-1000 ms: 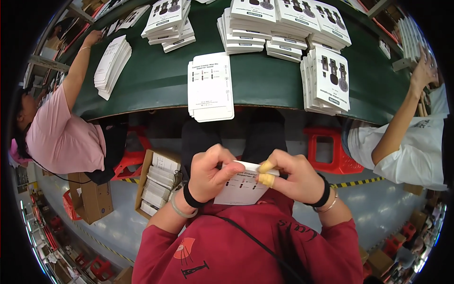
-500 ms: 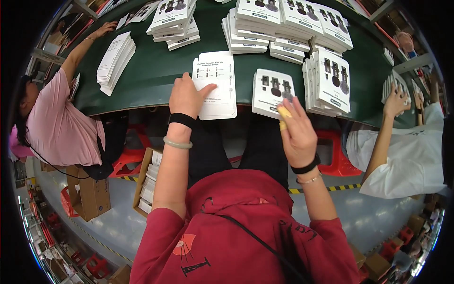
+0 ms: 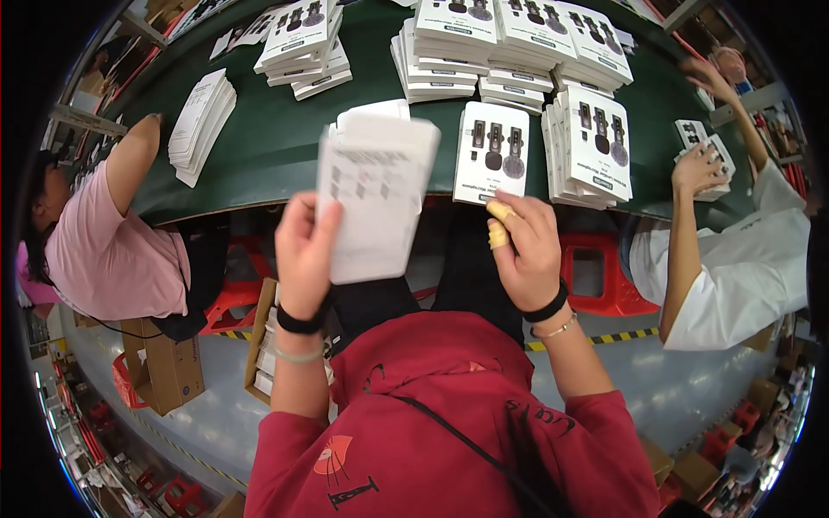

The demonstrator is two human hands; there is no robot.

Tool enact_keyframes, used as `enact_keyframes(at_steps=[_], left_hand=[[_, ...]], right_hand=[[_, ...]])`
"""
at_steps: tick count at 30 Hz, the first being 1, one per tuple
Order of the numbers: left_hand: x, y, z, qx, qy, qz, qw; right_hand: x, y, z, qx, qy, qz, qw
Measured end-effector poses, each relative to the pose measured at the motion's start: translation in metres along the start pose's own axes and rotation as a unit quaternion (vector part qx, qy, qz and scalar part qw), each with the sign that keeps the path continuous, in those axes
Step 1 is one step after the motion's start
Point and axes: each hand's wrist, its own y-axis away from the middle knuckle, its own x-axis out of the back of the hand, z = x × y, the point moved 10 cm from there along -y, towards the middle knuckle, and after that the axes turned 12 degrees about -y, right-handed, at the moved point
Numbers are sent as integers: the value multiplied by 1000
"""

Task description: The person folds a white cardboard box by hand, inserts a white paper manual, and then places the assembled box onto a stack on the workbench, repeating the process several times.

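A flat white carton (image 3: 384, 224) with faint grey print is gripped in my left hand (image 3: 304, 250), thumb across its face. It is lifted toward me past the table's near edge and slightly blurred. Behind it, more white flat pieces (image 3: 373, 110) lie on the table, mostly hidden. My right hand (image 3: 528, 255) has fingers partly stretched, two wrapped in yellow covers. Its fingertips are at the near edge of a small white pile (image 3: 492, 164) whose top shows pictures of black microphones. I see nothing held in that hand.
Stacks of matching cartons (image 3: 591, 142) stand at right and far back (image 3: 449, 65). A fanned pile (image 3: 201, 129) lies left on the green table (image 3: 276, 147). One person in pink (image 3: 121, 242) sits left, another in white (image 3: 734, 259) right. Red stools (image 3: 596, 276) flank me.
My left hand has picked up a white carton from the table and drawn it toward me. My right hand has moved down off the microphone-printed pile's face to its near edge.
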Motion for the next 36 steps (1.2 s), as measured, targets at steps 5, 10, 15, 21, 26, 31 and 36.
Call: enact_keyframes(at_steps=[5, 10, 15, 21, 26, 31, 36], left_hand=[[-52, 56, 33, -134, -79, -124, 980], [-73, 76, 17, -71, 63, -216, 972], [-99, 97, -17, 126, 267, -290, 911], [-125, 125, -11, 192, 266, -463, 823], [-123, 124, -18, 257, 247, -436, 826], [-123, 125, -14, 265, 256, -404, 837], [-109, 117, -29, 256, 155, -352, 887]], right_hand=[[5, -13, -32, -46, -184, 4, 982], [11, -26, -23, -120, -160, -107, 974], [8, -20, -15, -126, -146, -232, 953], [9, -13, -43, -34, -182, -287, 940], [4, 4, -33, -136, -91, -372, 914], [-4, 16, -20, -175, -270, -251, 913], [-3, 30, -16, -239, -334, -191, 892]])
